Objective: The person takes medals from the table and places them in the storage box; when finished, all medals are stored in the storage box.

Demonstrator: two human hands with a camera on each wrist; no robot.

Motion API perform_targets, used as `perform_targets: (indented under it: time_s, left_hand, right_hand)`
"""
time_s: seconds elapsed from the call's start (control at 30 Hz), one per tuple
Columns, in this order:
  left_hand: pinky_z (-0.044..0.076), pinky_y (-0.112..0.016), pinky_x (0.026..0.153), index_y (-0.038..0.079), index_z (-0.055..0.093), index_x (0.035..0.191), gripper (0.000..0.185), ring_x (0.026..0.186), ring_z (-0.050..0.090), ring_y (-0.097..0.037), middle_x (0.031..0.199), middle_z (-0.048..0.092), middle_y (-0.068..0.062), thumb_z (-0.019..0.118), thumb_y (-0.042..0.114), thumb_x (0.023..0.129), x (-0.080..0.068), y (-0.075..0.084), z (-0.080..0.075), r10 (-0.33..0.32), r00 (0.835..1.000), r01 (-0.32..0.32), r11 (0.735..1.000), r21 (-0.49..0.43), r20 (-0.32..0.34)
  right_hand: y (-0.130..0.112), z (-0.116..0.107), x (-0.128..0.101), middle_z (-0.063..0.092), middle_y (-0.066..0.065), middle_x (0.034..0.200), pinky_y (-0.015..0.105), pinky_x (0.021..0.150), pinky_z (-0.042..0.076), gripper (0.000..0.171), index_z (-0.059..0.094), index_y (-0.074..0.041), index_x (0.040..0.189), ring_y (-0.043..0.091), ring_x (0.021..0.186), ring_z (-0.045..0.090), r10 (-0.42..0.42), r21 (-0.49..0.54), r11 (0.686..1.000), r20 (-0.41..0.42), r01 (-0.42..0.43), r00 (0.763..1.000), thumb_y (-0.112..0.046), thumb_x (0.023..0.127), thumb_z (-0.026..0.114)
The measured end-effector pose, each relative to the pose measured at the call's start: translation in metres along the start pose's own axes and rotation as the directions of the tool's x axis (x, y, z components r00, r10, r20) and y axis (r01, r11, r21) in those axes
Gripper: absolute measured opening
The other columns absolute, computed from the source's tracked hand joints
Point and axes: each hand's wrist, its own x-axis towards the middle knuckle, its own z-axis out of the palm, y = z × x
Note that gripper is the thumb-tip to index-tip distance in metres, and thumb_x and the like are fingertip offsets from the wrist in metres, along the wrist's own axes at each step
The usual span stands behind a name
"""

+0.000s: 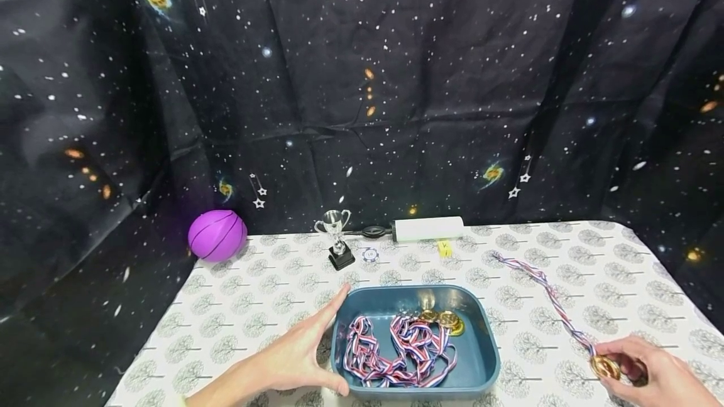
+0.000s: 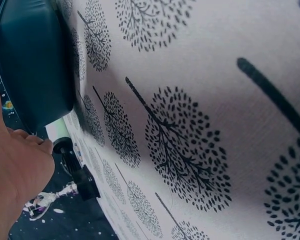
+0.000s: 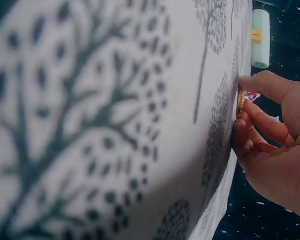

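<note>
The right hand [image 1: 650, 375] pinches a gold medal [image 1: 604, 367] on the worktop [image 1: 622, 269], fingers curled on it. The left hand [image 1: 294, 357] rests against the blue tray [image 1: 486, 357], fingers straight and spread. Inside the tray lie more medals [image 1: 444, 320]. Behind stand a trophy [image 1: 337, 238] and a purple ball [image 1: 217, 235].

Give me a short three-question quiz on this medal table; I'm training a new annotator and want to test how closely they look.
1. True or false: the right hand pinches a gold medal lying on the tablecloth.
2. What does the left hand touch? A) purple ball B) blue tray C) small trophy
3. Fill in: the held medal's striped ribbon trails away across the ____.

Key
1. True.
2. B, the blue tray, at its left wall; the purple ball and small trophy stand apart.
3. Tablecloth.
</note>
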Motion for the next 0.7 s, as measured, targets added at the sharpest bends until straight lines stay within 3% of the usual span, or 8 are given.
perform_targets:
  time_s: [0.2,0.47,0.53,0.7]
  left_hand:
    - [0.036,-0.064,0.118,0.025,0.000,0.172,0.150,0.154,0.036,-0.034,0.174,0.027,-0.008,0.101,0.050,0.064,-0.002,0.000,0.001,-0.011,1.000,0.011,1.000,-0.019,0.005]
    - [0.037,-0.067,0.116,0.028,0.001,0.172,0.150,0.154,0.036,-0.036,0.176,0.019,-0.003,0.099,0.056,0.063,-0.004,-0.001,0.001,-0.034,0.999,0.034,0.999,-0.010,-0.006]
    - [0.037,-0.068,0.116,0.028,0.001,0.172,0.150,0.154,0.036,-0.037,0.176,0.020,-0.004,0.099,0.056,0.063,-0.003,-0.001,0.001,-0.028,1.000,0.028,1.000,-0.010,-0.006]
    - [0.035,-0.065,0.118,0.028,0.002,0.172,0.149,0.155,0.034,-0.034,0.176,0.022,-0.006,0.100,0.054,0.063,0.000,0.000,-0.001,-0.024,1.000,0.024,1.000,-0.016,0.006]
  right_hand:
    - [-0.003,-0.010,0.006,0.055,-0.002,0.089,0.023,0.059,0.039,0.042,0.074,-0.002,0.118,0.000,0.071,0.043,0.072,0.061,0.995,0.136,-0.080,0.988,-0.015,0.082,0.092]
    - [-0.027,-0.041,0.024,0.065,-0.019,0.091,0.016,0.061,0.046,0.033,0.073,-0.001,0.113,-0.002,0.076,0.058,-0.042,0.289,0.956,-0.040,0.052,0.998,0.009,0.082,0.081]
    - [-0.038,-0.055,0.034,0.068,-0.023,0.094,0.017,0.060,0.048,0.033,0.075,-0.002,0.114,-0.002,0.077,0.060,-0.024,0.309,0.950,-0.057,0.040,0.998,0.010,0.083,0.077]
    - [-0.064,-0.091,0.061,0.073,-0.019,0.096,0.014,0.061,0.051,0.036,0.077,-0.006,0.118,0.001,0.075,0.066,-0.092,0.310,0.942,-0.125,0.127,0.988,0.009,0.085,0.077]
